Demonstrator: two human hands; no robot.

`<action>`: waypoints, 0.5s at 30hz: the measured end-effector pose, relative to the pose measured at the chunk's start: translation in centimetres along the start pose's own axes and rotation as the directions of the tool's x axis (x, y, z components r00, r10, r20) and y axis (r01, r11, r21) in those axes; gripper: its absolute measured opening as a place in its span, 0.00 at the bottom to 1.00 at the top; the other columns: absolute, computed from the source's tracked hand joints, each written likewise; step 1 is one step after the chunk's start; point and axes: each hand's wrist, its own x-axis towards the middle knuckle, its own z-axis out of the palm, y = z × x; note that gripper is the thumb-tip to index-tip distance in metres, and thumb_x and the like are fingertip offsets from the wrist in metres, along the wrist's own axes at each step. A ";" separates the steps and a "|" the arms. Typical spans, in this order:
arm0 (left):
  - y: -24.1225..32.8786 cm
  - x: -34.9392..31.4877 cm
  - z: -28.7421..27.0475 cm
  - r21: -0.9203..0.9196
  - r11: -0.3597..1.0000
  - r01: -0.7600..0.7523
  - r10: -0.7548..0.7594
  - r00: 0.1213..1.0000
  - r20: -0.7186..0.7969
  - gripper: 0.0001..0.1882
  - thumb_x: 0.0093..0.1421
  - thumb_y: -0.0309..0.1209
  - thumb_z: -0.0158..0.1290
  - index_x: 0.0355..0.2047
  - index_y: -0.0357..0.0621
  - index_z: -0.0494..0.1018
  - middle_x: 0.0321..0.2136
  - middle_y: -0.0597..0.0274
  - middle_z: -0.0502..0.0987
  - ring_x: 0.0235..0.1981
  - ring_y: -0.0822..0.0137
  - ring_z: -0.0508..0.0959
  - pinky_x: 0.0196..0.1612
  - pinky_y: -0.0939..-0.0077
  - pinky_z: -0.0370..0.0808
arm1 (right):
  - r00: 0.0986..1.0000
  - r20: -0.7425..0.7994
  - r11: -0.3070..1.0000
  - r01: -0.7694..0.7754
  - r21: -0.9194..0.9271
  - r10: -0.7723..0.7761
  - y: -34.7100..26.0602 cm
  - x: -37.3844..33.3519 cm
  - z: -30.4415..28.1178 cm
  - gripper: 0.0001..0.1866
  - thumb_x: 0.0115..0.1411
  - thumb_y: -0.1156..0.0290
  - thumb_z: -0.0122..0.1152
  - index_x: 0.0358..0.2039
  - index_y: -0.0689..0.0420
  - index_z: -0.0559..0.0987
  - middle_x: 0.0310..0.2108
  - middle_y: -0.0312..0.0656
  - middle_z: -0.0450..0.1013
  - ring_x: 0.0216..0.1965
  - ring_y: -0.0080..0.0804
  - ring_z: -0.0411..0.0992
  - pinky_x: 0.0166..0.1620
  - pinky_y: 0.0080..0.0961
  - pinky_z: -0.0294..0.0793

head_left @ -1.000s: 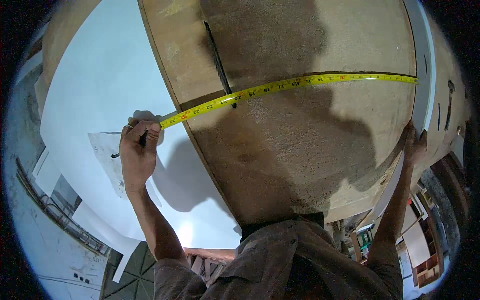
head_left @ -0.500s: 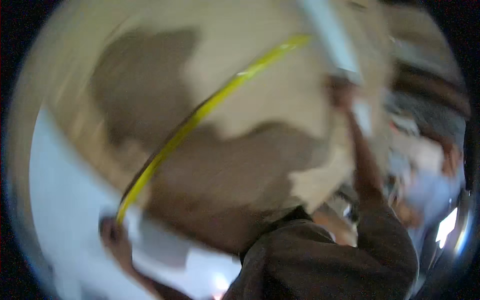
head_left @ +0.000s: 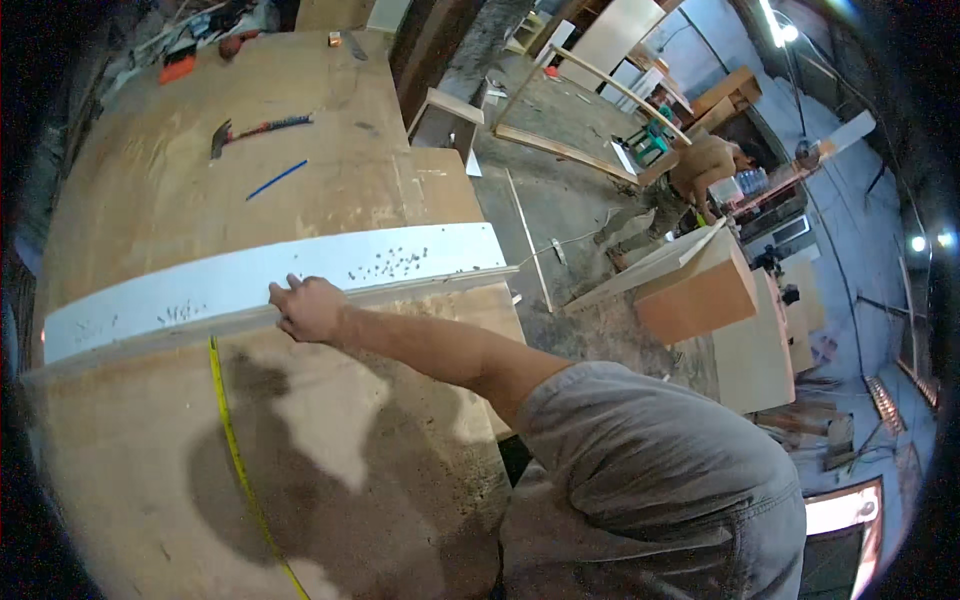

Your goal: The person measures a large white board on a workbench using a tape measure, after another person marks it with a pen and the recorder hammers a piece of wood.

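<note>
A long white board (head_left: 230,262) lies across the wooden panel, with clusters of small dark pieces, too small to name, on its top. My right hand (head_left: 312,308) grips its near edge, fingers bent over the top and thumb low at the side. The yellow tape measure blade (head_left: 238,462) runs from just under that edge, left of my right hand, down past the bottom of the view. My left hand is out of sight, and so is the tape's lower end.
Beyond the board, a hammer (head_left: 262,130) and a blue pencil-like stick (head_left: 277,180) lie on the large wooden panel (head_left: 120,200). A co-worker (head_left: 708,165) bends over at the upper right. A wooden frame (head_left: 565,150) and a brown box-shaped piece (head_left: 700,300) stand on the floor to the right.
The view has swung round and sharpened, now showing the workshop at the right. My left hand, earlier on the tape's end, has left the view. My right hand is still at the white board.
</note>
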 end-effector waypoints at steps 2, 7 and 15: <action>-0.3 -0.2 -0.1 0.012 1.000 -0.025 0.025 1.000 0.005 0.14 0.68 0.37 0.52 0.29 0.40 0.76 0.23 0.58 0.78 0.23 0.64 0.72 0.26 0.70 0.69 | 1.000 0.003 1.000 0.004 -0.011 -0.004 -0.3 -0.1 -0.1 0.30 0.58 0.57 0.61 0.54 0.67 0.69 0.39 0.59 0.75 0.37 0.52 0.78 0.40 0.44 0.81; -0.8 0.1 0.9 0.011 0.994 -0.105 0.105 0.993 0.056 0.19 0.68 0.42 0.52 0.25 0.42 0.75 0.21 0.57 0.78 0.21 0.61 0.73 0.25 0.67 0.69 | 1.000 0.026 0.999 -0.012 -0.038 0.013 1.3 -0.4 1.8 0.29 0.59 0.58 0.60 0.55 0.66 0.71 0.56 0.51 0.73 0.53 0.51 0.74 0.47 0.45 0.80; -4.4 0.3 1.1 0.030 0.995 -0.098 0.096 0.994 0.046 0.17 0.70 0.37 0.50 0.25 0.40 0.72 0.19 0.61 0.73 0.20 0.64 0.67 0.25 0.69 0.66 | 0.992 0.124 0.998 -0.037 0.054 0.030 0.5 1.8 0.7 0.29 0.60 0.61 0.58 0.57 0.65 0.69 0.56 0.51 0.72 0.57 0.52 0.71 0.51 0.45 0.78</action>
